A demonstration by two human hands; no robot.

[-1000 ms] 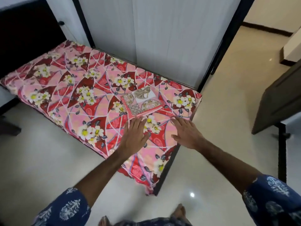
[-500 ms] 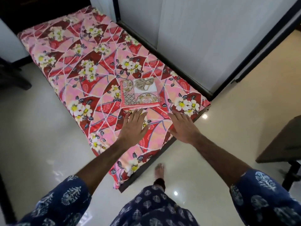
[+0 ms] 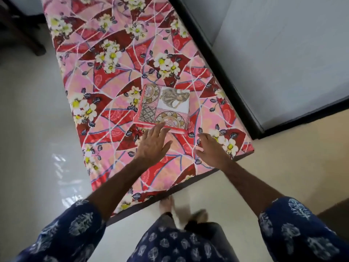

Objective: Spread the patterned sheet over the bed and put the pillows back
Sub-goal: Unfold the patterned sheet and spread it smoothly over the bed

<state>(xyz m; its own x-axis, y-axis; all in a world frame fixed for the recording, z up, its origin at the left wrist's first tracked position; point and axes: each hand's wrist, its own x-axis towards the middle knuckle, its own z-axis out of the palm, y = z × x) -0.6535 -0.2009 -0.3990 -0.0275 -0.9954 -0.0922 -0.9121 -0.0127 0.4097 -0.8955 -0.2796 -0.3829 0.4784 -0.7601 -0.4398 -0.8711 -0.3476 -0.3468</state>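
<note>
One narrow bed (image 3: 222,59) with a dark frame, covered by one pink and red flowered cloth (image 3: 120,76). One folded patterned sheet (image 3: 164,107) with red borders lies on it. Two bare hands: the left (image 3: 153,144) and the right (image 3: 211,150). Two navy printed sleeves, one (image 3: 71,231) per arm (image 3: 296,229).

I wear a dark navy garment printed all over with pale blue leaf-like motifs; its loose sleeves (image 3: 79,229) end near my elbows, leaving my forearms bare. My feet (image 3: 166,204) are bare too.
</note>
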